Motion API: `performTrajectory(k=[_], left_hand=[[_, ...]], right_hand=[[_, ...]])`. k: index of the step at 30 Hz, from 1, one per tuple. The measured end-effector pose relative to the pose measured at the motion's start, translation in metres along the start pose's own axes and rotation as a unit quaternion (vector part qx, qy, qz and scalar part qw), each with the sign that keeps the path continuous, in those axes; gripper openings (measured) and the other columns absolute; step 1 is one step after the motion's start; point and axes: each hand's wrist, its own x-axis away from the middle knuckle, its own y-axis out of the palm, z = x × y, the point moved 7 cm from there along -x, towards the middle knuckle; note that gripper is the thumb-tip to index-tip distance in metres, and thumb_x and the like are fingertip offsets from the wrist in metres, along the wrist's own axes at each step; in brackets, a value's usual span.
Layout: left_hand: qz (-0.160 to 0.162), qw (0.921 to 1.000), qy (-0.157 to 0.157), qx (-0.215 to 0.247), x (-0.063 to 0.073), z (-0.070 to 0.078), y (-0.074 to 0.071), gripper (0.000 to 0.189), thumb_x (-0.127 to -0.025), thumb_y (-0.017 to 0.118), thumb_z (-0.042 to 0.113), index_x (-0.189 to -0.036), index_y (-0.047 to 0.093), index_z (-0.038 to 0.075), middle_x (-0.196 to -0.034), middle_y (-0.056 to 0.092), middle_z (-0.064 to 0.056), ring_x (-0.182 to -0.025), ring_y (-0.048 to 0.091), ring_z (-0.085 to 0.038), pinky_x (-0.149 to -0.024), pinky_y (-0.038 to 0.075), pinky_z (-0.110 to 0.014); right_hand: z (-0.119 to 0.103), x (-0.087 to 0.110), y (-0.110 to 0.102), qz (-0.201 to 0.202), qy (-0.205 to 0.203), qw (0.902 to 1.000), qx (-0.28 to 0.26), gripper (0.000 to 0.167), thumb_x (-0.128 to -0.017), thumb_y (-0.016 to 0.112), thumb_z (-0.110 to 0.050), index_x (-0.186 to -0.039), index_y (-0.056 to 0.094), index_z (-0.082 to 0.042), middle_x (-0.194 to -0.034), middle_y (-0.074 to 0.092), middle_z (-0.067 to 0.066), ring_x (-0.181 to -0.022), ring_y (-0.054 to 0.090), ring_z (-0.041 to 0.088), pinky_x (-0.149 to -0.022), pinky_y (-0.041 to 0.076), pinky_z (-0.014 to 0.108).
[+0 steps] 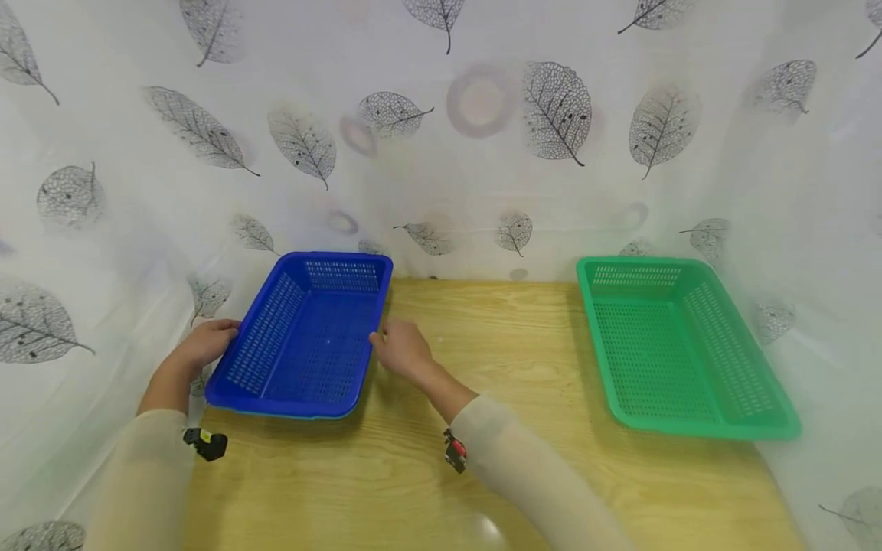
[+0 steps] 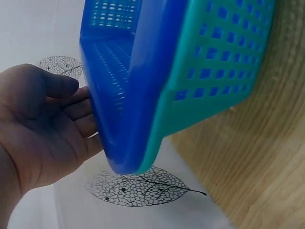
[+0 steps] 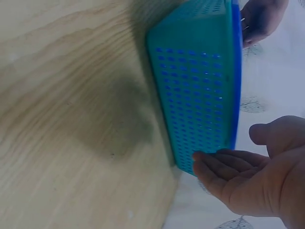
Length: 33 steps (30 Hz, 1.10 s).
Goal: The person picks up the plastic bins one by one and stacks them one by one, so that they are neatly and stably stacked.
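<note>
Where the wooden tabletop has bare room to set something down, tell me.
The widest bare patch of wooden tabletop lies between the right hand and the green perforated basket. A second lies on the near side of the blue perforated basket, between the left sleeve and right sleeve. The left is crowded: that basket, left hand and leaf-print curtain crowd together.

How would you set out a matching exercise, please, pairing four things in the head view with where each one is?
Column one:
1. Blue basket
2. Green basket
3. Left hand
4. Right hand

Column two:
A. At the blue basket's right side
B. Rightmost, apart from both hands
C. Nested in a turquoise basket
D. At the blue basket's left side

Pairs: 1-C, 2-B, 3-D, 4-A
</note>
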Motion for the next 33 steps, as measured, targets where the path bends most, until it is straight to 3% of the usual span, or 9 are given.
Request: performTrajectory(k=[3,8,14,22,29,33], left_hand=[[0.004,0.9999,0.000,0.012,-0.001,-0.004,0.002,0.055,-0.113,0.029,0.016,-0.154,0.029,-0.020,-0.151,0.039,-0.044,-0.141,0.037,-0.058,-0.117,0.024,-0.074],[-0.008,0.9998,-0.019,0.008,0.002,-0.011,0.006,0.059,-0.115,0.029,0.023,-0.157,0.025,-0.018,-0.154,0.036,-0.043,-0.142,0.036,-0.058,-0.118,0.024,-0.074],[0.004,0.9998,-0.017,0.011,0.004,-0.008,0.009,0.060,-0.116,0.028,0.025,-0.158,0.024,-0.018,-0.152,0.040,-0.043,-0.137,0.043,-0.055,-0.116,0.030,-0.072],[-0.001,0.9998,-0.013,0.012,0.008,0.001,0.020,0.060,-0.116,0.031,0.025,-0.159,0.024,-0.016,-0.159,0.031,-0.042,-0.148,0.029,-0.060,-0.118,0.026,-0.072],[-0.008,0.9990,0.030,-0.032,0.010,0.018,0.034,0.059,-0.116,0.035,0.026,-0.156,0.031,-0.017,-0.154,0.040,-0.042,-0.145,0.033,-0.060,-0.116,0.029,-0.072],[-0.018,0.9975,0.053,-0.043,0.009,0.030,0.048,0.058,-0.116,0.037,0.027,-0.156,0.034,-0.016,-0.154,0.043,-0.040,-0.145,0.035,-0.059,-0.116,0.031,-0.072]], right_hand=[[0.004,-0.001,0.007,-0.004,0.000,1.0000,-0.002,0.034,-0.108,0.060,-0.029,-0.097,0.079,-0.002,-0.093,0.078,0.010,-0.078,0.070,0.022,-0.067,0.056,0.033],[0.004,-0.001,0.017,-0.005,-0.029,0.9988,-0.039,0.028,-0.106,0.064,-0.024,-0.095,0.080,-0.004,-0.078,0.073,0.005,-0.066,0.061,0.015,-0.059,0.049,0.028],[0.006,0.001,0.021,-0.001,-0.045,0.9957,-0.081,0.021,-0.103,0.069,-0.019,-0.096,0.081,-0.004,-0.071,0.067,-0.001,-0.059,0.054,0.009,-0.054,0.043,0.022],[0.022,0.009,0.015,-0.015,-0.028,0.9937,-0.107,0.026,-0.105,0.068,-0.020,-0.088,0.076,-0.003,-0.067,0.059,-0.004,-0.056,0.049,0.008,-0.051,0.040,0.022],[0.039,0.020,0.002,-0.017,-0.038,0.9934,-0.107,0.025,-0.107,0.066,-0.020,-0.091,0.075,-0.003,-0.070,0.061,-0.002,-0.059,0.051,0.009,-0.052,0.042,0.023],[0.050,0.029,-0.011,-0.008,-0.034,0.9948,-0.095,0.020,-0.106,0.066,-0.018,-0.098,0.076,-0.003,-0.083,0.071,0.003,-0.071,0.060,0.012,-0.064,0.052,0.028]])
